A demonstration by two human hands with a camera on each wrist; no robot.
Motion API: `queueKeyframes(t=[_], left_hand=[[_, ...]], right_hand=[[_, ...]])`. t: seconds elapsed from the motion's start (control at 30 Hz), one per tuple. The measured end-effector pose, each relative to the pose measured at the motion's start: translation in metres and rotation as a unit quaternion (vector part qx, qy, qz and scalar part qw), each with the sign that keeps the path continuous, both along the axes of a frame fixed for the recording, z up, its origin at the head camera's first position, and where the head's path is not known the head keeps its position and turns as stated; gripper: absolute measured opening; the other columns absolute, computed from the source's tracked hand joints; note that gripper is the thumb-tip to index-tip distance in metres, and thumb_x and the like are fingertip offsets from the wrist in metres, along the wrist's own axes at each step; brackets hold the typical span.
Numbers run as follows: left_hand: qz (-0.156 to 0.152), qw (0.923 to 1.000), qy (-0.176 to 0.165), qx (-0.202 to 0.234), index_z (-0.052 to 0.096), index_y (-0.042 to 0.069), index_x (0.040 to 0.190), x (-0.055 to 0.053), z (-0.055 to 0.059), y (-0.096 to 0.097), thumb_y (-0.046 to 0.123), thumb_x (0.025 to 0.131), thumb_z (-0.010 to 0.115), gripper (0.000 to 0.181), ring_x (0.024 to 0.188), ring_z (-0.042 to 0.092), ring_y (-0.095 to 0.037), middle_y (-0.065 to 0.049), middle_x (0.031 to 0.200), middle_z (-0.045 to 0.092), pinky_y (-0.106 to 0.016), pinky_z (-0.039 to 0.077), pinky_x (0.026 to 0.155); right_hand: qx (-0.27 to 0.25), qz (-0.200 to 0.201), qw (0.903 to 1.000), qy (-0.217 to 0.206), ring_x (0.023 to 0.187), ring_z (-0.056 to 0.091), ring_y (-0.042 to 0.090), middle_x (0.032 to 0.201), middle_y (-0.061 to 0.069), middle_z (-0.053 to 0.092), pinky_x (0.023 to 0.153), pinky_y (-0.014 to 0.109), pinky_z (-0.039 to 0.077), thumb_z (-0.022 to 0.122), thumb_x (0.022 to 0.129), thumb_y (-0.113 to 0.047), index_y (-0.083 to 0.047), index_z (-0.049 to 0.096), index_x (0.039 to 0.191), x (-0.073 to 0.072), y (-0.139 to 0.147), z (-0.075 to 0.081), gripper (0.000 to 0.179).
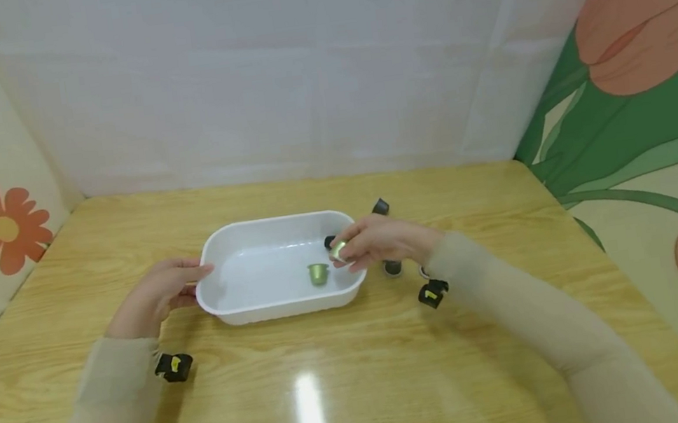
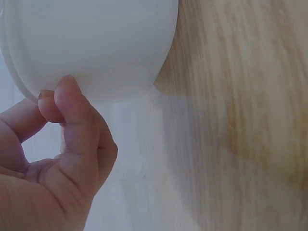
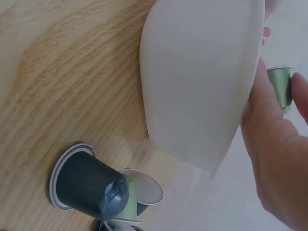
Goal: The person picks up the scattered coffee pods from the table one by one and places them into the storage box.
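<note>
A white plastic basin (image 1: pixel 284 310) stands on the table. My left hand (image 1: pixel 159 295) holds it by the left end, thumb over the rim; in the left wrist view the fingers (image 2: pixel 77 115) press its outer wall. Over the basin's right end, my right hand (image 1: pixel 383 238) pinches a green coffee capsule (image 1: pixel 339 250), seen between thumb and finger in the right wrist view too (image 3: pixel 281 89). Inside the basin lie another green coffee capsule (image 1: pixel 318 274) and a black coffee capsule (image 1: pixel 329 242), the latter partly hidden by the right hand.
Right of the basin several coffee capsules lie on the wooden table (image 1: pixel 359 378), among them a dark capsule (image 3: pixel 89 183) and a black one (image 1: pixel 381 206) farther back. The right forearm partly covers this group. A white cloth backdrop (image 1: pixel 273 92) hangs behind the table.
</note>
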State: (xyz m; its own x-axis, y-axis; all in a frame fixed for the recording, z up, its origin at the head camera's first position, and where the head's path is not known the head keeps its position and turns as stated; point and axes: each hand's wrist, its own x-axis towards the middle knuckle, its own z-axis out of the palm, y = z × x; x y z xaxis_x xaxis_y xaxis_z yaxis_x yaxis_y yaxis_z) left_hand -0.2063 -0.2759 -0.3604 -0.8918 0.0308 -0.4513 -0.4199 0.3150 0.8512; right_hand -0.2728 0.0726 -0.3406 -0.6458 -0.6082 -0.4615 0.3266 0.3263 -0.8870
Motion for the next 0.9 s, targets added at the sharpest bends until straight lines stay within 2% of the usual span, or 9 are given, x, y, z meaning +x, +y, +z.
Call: queueKeyframes(t=[0.13,0.23,0.47,0.67,0.77,0.9], left_hand=[[-0.001,1.0000,0.000,-0.006,0.041,-0.014,0.130,-0.001,0.000,0.001,0.017,0.100,0.054,0.046,0.073,0.060,-0.011,-0.002,0.092,0.058,-0.025,0.056,0.067],[-0.002,1.0000,0.001,-0.009,0.041,-0.014,0.130,-0.001,0.001,0.001,0.018,0.100,0.055,0.046,0.074,0.059,-0.011,-0.003,0.093,0.057,-0.025,0.056,0.068],[0.000,1.0000,-0.003,-0.009,0.041,-0.015,0.130,-0.001,0.000,0.000,0.017,0.100,0.054,0.046,0.073,0.060,-0.011,0.000,0.089,0.058,-0.025,0.056,0.068],[0.002,1.0000,-0.002,-0.009,0.043,-0.014,0.128,-0.001,0.000,0.000,0.016,0.100,0.054,0.042,0.072,0.060,-0.011,0.000,0.089,0.057,-0.025,0.056,0.067],[0.001,0.9999,-0.003,-0.012,0.042,-0.014,0.128,-0.001,0.000,0.000,0.017,0.100,0.054,0.043,0.072,0.060,-0.011,-0.001,0.090,0.057,-0.025,0.056,0.067],[0.005,0.9999,-0.004,-0.014,0.042,-0.014,0.129,0.000,0.001,0.001,0.017,0.100,0.054,0.044,0.073,0.059,-0.011,-0.001,0.091,0.056,-0.025,0.056,0.068]], right_hand=[[0.023,-0.002,0.9997,-0.004,0.091,0.067,0.027,0.112,0.024,0.065,0.078,0.030,0.057,0.058,0.092,0.007,0.009,0.050,0.133,-0.001,-0.003,0.003,0.041],[0.037,-0.007,0.9992,-0.007,0.086,0.067,0.023,0.111,0.022,0.065,0.079,0.030,0.057,0.058,0.092,0.008,0.009,0.052,0.131,-0.003,-0.005,0.003,0.040],[0.039,-0.020,0.9990,-0.002,0.089,0.067,0.017,0.126,0.025,0.059,0.083,0.033,0.056,0.060,0.092,0.006,0.010,0.050,0.132,-0.004,-0.006,0.007,0.041],[0.000,-0.060,0.9982,-0.005,0.088,0.068,0.015,0.130,0.025,0.056,0.081,0.030,0.056,0.058,0.093,0.007,0.011,0.049,0.134,-0.004,0.009,0.009,0.042],[-0.015,-0.072,0.9973,-0.010,0.092,0.068,0.017,0.132,0.027,0.053,0.089,0.034,0.053,0.056,0.094,0.008,0.011,0.046,0.135,-0.003,0.021,0.011,0.043],[-0.035,-0.084,0.9958,0.004,0.110,0.063,0.029,0.135,0.030,0.049,0.100,0.043,0.045,0.051,0.096,0.008,0.013,0.040,0.138,-0.001,0.040,0.014,0.044]])
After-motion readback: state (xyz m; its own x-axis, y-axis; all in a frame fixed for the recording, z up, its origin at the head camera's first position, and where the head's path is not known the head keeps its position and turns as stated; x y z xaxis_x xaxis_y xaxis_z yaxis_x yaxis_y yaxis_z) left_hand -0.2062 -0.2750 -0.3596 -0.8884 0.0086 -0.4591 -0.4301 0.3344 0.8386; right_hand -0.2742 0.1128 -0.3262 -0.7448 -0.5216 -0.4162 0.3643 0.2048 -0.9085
